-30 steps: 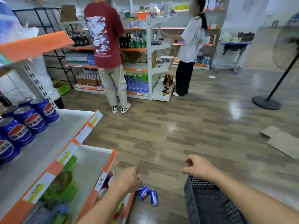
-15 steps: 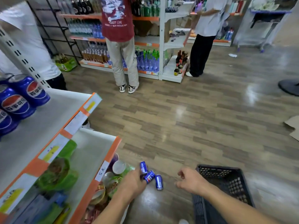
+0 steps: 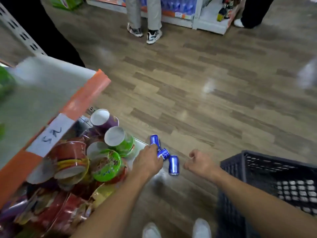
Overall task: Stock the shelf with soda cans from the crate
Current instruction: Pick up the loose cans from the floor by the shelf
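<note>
Between the orange-edged grey metal shelf (image 3: 89, 93) and the black plastic lattice crate (image 3: 267, 170) lies open wood-pattern floor (image 3: 197, 93), where three blue soda cans (image 3: 173, 164) lie, the left hand (image 3: 147, 163) touching two, its grip hidden, the right hand (image 3: 199, 163) loosely curled, holding nothing, just beside them.

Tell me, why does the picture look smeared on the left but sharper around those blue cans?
Head view: motion blur smears the shelf edge and cup noodles; the three blue cans near the left hand stay fairly crisp; ceiling glare spots the floor; wide-angle lens bends the edges.
</note>
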